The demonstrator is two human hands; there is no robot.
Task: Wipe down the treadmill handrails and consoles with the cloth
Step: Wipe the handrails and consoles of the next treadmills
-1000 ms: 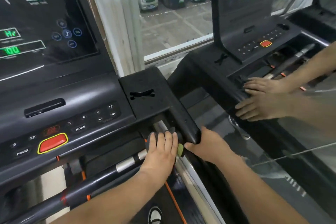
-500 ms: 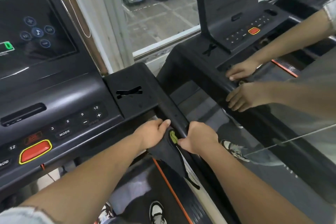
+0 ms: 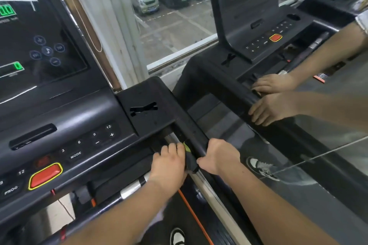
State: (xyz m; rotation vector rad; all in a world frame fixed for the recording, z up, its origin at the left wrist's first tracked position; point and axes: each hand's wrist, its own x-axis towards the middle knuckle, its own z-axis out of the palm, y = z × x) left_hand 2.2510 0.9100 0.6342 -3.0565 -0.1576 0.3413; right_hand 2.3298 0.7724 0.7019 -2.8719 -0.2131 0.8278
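My left hand [image 3: 169, 163] presses a dark cloth with a yellow-green edge [image 3: 190, 158] against the inner side of the treadmill's right handrail [image 3: 192, 131], fingers curled over the cloth. My right hand [image 3: 219, 155] grips the black handrail from the outer side, just right of the cloth. The console [image 3: 59, 121] with its red stop button [image 3: 45, 175] and dark screen [image 3: 29, 42] fills the left of the view. Most of the cloth is hidden under my left hand.
A mirror on the right shows a reflected treadmill console [image 3: 258, 32] and reflected hands [image 3: 272, 97]. A window [image 3: 169, 16] behind looks onto parked cars. A chrome front crossbar [image 3: 127, 189] runs below the console. My shoes [image 3: 177, 236] stand on the belt.
The cloth hung loose between both hands half a second ago; now my left hand has gathered it and pressed it onto the rail. My right hand stays on the handrail.
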